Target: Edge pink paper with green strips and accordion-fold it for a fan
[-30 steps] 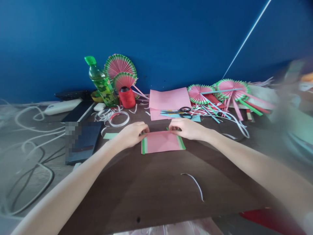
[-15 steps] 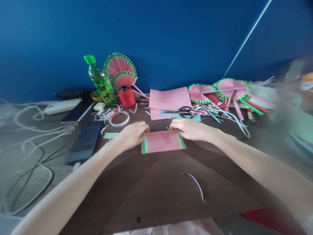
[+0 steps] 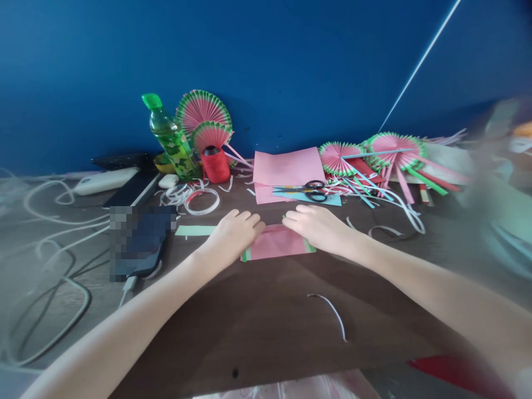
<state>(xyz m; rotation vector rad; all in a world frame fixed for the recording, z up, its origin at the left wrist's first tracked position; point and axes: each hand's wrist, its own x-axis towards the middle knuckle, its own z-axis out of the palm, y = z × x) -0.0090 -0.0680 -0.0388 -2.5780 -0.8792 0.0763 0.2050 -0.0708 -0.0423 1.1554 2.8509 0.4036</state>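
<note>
Going left to right: the phone [image 3: 141,238] is sitting at the left of the table [image 3: 270,321], with a green strip [image 3: 195,230] lying just right of it.

The left hand [image 3: 233,235] is what's changing. Half a second back it was curled up, pinching the far left corner of the paper [image 3: 276,244]. Now it's lying flat, fingers [image 3: 249,219] straight and side by side, pressing down on the paper's left part and covering most of the green band there.

The paper is resting mid-table between both hands, and less of it is showing than before.

The right hand [image 3: 320,227] is doing the same thing: no more pinch on the far right corner. Its fingers are stretched out and together, tips resting on the paper's far edge, close to the left fingertips.

To me that's reading as a fold getting pressed flat rather than an edge being lifted.

Scissors [image 3: 311,190] are lying just beyond the right hand, untouched, and the fans [image 3: 390,149] are piling up far right.
</note>
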